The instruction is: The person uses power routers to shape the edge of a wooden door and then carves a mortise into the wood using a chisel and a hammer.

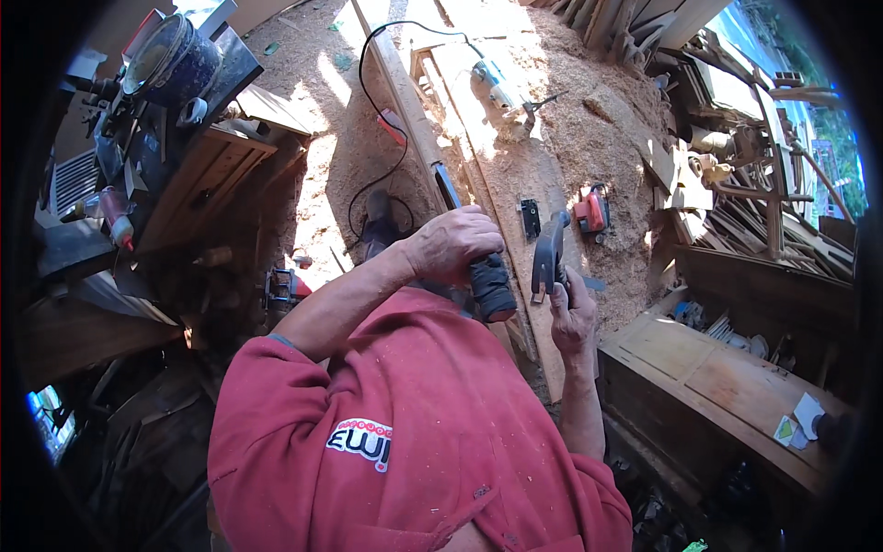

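Note:
My left hand (455, 244) is closed around a chisel, palm over its upper shaft. The black-wrapped handle (492, 290) with a reddish butt sticks out toward me. Beyond my fingers, its narrow blade (447, 188) points away and meets the end of a long wooden beam (405, 101). In my right hand (575, 317) is a hammer, its dark curved head (549, 253) raised just right of the chisel handle and apart from it. Most of the hammer's shaft is hidden by my fingers.
A long plank (501, 198) lies under my hands, holding a small black block (530, 218). Nearby are a red-and-black tool (593, 210) and a corded power tool (497, 87). Sawdust covers the ground. A dark bucket (175, 69) stands far left; a wooden cabinet (708, 368) is at right.

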The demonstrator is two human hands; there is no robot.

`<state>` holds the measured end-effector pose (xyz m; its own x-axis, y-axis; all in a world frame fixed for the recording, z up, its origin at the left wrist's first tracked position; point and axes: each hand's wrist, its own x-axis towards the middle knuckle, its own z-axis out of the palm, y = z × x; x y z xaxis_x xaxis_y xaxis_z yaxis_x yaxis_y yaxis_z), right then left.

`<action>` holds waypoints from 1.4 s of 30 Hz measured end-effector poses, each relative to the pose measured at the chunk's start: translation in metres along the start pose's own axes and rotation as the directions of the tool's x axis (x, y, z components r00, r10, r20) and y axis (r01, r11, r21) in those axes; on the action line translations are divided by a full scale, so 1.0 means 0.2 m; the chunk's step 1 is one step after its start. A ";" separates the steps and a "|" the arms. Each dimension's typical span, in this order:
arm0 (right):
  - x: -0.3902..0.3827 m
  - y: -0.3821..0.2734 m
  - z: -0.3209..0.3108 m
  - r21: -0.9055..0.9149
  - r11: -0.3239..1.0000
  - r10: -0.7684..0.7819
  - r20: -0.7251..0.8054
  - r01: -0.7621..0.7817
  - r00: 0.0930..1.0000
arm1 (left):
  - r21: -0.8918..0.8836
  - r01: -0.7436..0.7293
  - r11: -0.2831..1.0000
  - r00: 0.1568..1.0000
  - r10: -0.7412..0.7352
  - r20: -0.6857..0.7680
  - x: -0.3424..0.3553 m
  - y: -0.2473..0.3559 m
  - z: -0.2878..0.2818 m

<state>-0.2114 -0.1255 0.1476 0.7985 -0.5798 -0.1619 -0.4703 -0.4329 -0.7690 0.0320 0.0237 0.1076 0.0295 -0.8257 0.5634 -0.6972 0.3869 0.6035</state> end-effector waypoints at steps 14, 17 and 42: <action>-0.04 -0.13 0.15 -0.263 0.665 -0.739 -0.101 0.699 0.666 | -0.157 0.085 0.984 0.991 -0.100 -0.089 0.08 -0.02 -0.06; -0.08 -0.13 0.13 -0.224 0.702 -0.708 -0.118 0.676 0.697 | -0.127 0.114 0.985 0.992 -0.120 -0.043 0.06 0.00 -0.05; -0.23 0.13 0.12 -0.101 0.917 -0.393 -0.071 0.386 0.917 | 0.237 -0.107 0.966 0.902 -0.006 0.432 0.02 0.02 0.06</action>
<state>-0.2523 -0.0934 0.1201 0.8903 -0.4102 0.1977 -0.1614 -0.6903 -0.7053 0.0206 0.0164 0.1055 -0.2785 -0.9244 0.2606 -0.8461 0.3646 0.3888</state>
